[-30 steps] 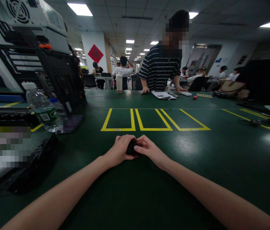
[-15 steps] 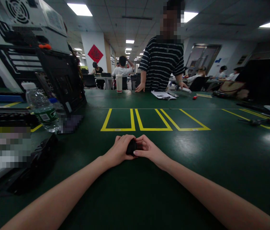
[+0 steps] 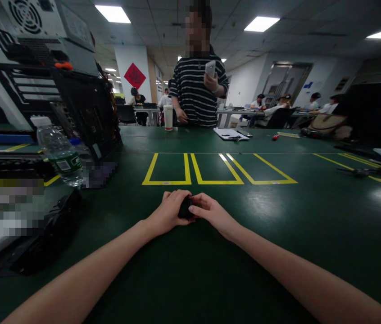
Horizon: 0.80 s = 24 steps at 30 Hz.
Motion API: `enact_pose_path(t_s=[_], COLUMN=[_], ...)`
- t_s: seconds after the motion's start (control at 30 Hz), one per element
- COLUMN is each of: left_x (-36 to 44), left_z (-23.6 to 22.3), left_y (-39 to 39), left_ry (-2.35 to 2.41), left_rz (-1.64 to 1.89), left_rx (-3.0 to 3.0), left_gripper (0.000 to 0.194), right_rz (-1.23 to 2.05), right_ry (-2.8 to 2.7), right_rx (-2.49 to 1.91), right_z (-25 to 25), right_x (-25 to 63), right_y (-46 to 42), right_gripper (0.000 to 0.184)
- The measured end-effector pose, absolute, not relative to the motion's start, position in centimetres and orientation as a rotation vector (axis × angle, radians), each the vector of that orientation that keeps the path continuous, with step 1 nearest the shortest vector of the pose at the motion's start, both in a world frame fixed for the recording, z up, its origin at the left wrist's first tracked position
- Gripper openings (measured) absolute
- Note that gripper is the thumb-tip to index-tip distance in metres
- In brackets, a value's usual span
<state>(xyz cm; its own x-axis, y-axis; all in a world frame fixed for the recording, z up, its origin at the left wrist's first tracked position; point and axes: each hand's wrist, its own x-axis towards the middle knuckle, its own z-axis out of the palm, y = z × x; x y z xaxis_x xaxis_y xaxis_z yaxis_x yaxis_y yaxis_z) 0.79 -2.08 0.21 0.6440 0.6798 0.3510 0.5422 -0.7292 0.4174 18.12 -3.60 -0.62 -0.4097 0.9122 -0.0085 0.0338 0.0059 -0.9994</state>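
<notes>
A small black object (image 3: 185, 208), its exact kind not clear, rests at the green tabletop (image 3: 193, 270) between my two hands. My left hand (image 3: 169, 209) is closed around it from the left, fingers over its top and thumb low on the near side. From the right, my right hand (image 3: 209, 210) pinches it, the thumb on the near face and the fingers behind. Much of the object is covered by my fingers. Just beyond the hands, yellow tape outlines (image 3: 219, 182) mark the table.
At left stand a water bottle (image 3: 58, 155), a black open frame (image 3: 89, 103) and a dark part (image 3: 50, 231). Across the table are a white cup (image 3: 168, 118), a clipboard (image 3: 231, 134) and a standing person (image 3: 193, 90) holding a phone (image 3: 210, 68). Dark cabled items (image 3: 362, 172) lie at right.
My right thumb and fingers have shifted slightly on the black object. The person opposite has moved left, straightened up, and lifted a phone in one hand.
</notes>
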Motion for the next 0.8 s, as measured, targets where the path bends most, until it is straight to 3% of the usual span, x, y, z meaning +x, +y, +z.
enact_pose_path(t_s=[0.13,0.3,0.8], left_x=[0.95,0.86,0.74], left_z=[-0.21,0.02,0.26], left_y=[-1.88,-1.97,-2.16], left_ry=[1.04,0.999,1.019], left_rz=[0.782,0.733,0.741], left_rx=[2.596,2.586,2.56], left_gripper=[0.054,0.053,0.052], right_rz=[1.506,1.51,1.547], right_ry=[-1.559,-1.532,-1.527], right_rx=[-0.91,-0.962,-0.924], right_z=[-0.39,-0.27,-0.23], right_x=[18.23,18.17,18.29], right_y=[-3.64,-3.76,-3.76], right_gripper=[0.036,0.026,0.032])
